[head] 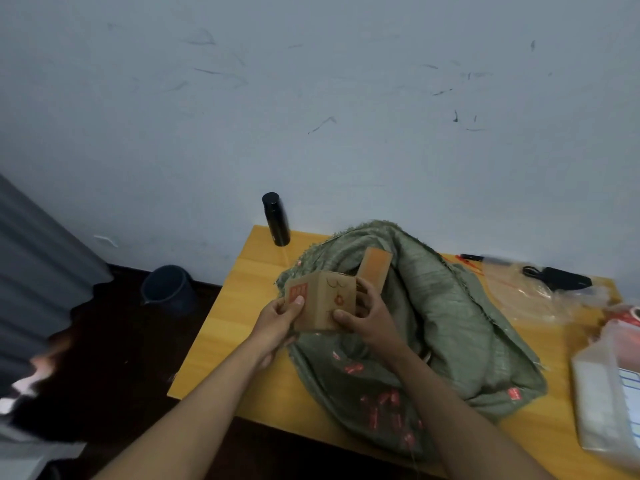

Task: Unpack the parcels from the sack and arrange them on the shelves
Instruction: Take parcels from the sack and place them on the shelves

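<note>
From the head camera, both hands hold a small brown cardboard box point(320, 301) up in the air, just above the mouth of the crumpled green woven sack point(415, 306) on the yellow wooden table point(221, 327). The left hand point(277, 323) pinches its left side and the right hand point(367, 320) grips its right side.

The box could slip, I think, because only fingertips hold it. Its open flap might catch on the sack.

It looks almost like a cube, so no side is clearly long. It tilts a little, and its flap points up and away.

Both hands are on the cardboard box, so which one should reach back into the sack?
Probably the right hand: it sits over the green sack, while the left hand, holding the box, is at its edge.
</note>
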